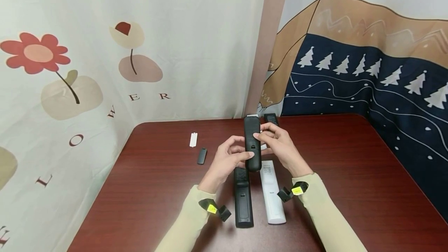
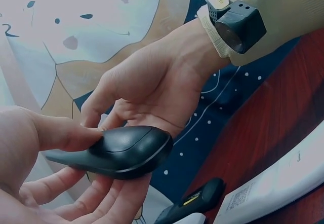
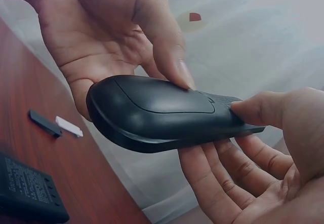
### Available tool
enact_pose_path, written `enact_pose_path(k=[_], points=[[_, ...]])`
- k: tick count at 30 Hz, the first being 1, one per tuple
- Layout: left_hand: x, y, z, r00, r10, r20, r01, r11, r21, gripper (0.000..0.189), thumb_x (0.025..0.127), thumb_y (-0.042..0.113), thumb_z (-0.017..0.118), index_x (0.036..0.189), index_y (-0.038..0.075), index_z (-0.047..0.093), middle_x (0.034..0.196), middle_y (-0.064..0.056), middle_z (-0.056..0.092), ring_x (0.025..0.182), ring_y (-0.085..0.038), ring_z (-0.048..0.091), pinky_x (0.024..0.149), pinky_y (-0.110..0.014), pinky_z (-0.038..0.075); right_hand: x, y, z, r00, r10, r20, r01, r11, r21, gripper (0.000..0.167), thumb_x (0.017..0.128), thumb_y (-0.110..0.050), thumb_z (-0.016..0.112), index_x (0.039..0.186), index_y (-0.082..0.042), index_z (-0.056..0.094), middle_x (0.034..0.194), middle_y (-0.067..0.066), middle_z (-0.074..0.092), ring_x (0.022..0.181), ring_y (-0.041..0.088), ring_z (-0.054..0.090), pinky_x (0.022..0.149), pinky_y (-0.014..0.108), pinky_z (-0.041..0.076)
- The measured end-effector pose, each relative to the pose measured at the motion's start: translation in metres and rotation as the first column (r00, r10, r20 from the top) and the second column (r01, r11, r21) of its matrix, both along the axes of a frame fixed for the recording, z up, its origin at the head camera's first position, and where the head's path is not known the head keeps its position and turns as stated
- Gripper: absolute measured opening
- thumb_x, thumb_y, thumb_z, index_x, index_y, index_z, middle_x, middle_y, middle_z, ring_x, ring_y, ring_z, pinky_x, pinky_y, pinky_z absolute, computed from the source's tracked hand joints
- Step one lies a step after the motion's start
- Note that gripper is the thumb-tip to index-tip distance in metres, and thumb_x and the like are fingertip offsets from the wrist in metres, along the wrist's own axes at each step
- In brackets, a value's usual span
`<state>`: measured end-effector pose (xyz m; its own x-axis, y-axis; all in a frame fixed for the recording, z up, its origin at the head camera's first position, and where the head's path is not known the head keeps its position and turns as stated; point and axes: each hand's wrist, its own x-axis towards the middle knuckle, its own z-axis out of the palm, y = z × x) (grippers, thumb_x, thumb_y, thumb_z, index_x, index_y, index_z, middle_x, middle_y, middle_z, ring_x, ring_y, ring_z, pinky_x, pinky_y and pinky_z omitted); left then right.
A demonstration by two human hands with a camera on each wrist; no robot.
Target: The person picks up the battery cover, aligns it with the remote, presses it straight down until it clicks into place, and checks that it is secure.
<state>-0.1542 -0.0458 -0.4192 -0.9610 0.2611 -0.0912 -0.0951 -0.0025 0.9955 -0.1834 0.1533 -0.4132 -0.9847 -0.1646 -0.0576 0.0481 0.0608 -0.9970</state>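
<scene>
At your left, a small white piece (image 1: pixel 193 139) and a small dark piece (image 1: pixel 202 156) lie on the table (image 1: pixel 140 193). Right of them, your left hand (image 1: pixel 227 158) grasps the near part of a black remote (image 1: pixel 252 139), thumb on its back at the left edge, fingers underneath. The remote is up off the table, above the gap between a longer black remote (image 1: pixel 243 205) and a white remote (image 1: pixel 273 195). Expect it to be light and stiff, its smooth rounded end a little slippery; take hold by the side edges and use the ribbed stretch for grip. Its back faces up: dark, softly shiny, thick and bulging at the near end, thinner towards the far end, with a curved seam round a panel and a little notch. On its right, your right hand (image 1: pixel 280 143) grips it too, thumb on the back beyond the notch, fingers below.
</scene>
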Motion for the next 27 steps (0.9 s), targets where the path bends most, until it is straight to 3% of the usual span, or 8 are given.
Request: enact_pose_path(k=[5,13,21,27], points=[[-0.0020,-0.0017,-0.0008,1.000,-0.028,0.002,0.028,1.000,0.009,0.045,0.090,0.008,0.075,0.131,0.015,0.060,0.097,-0.007,0.071,0.076,-0.018,0.073,0.074,-0.036,0.064,-0.0011,0.0002,0.0000,1.000,-0.001,0.009,0.001,1.000,0.001,0.036,0.098,-0.024,0.069,0.128,-0.009,0.058,0.099,0.000,0.074,0.089,0.023,0.066,0.075,0.039,0.064],[-0.0034,-0.0061,0.0010,0.993,-0.120,-0.002,0.120,0.993,0.008,0.058,0.085,0.000,0.077,0.137,0.013,0.055,0.102,-0.009,0.069,0.082,-0.017,0.072,0.078,-0.038,0.064,-0.0022,0.0015,0.0017,1.000,-0.005,0.010,0.005,1.000,-0.007,0.035,0.097,-0.023,0.069,0.127,-0.008,0.058,0.096,-0.002,0.072,0.085,0.023,0.061,0.074,0.037,0.064],[-0.0046,-0.0033,0.0011,0.996,-0.085,0.001,0.085,0.996,-0.012,0.043,0.093,0.010,0.073,0.133,0.014,0.058,0.096,-0.007,0.068,0.077,-0.020,0.073,0.077,-0.040,0.064,-0.0020,0.0028,0.0023,1.000,-0.007,0.022,0.007,1.000,-0.001,0.035,0.097,-0.023,0.069,0.128,-0.009,0.058,0.102,-0.001,0.073,0.086,0.024,0.059,0.074,0.036,0.064],[-0.0036,-0.0034,0.0002,0.992,-0.127,0.008,0.127,0.992,0.003,0.049,0.090,0.004,0.076,0.134,0.012,0.056,0.096,-0.007,0.069,0.077,-0.019,0.073,0.077,-0.041,0.065,-0.0019,0.0046,0.0008,1.000,0.000,0.027,0.000,1.000,0.004,0.034,0.097,-0.022,0.069,0.125,-0.008,0.058,0.101,-0.002,0.072,0.085,0.023,0.061,0.073,0.036,0.064]])
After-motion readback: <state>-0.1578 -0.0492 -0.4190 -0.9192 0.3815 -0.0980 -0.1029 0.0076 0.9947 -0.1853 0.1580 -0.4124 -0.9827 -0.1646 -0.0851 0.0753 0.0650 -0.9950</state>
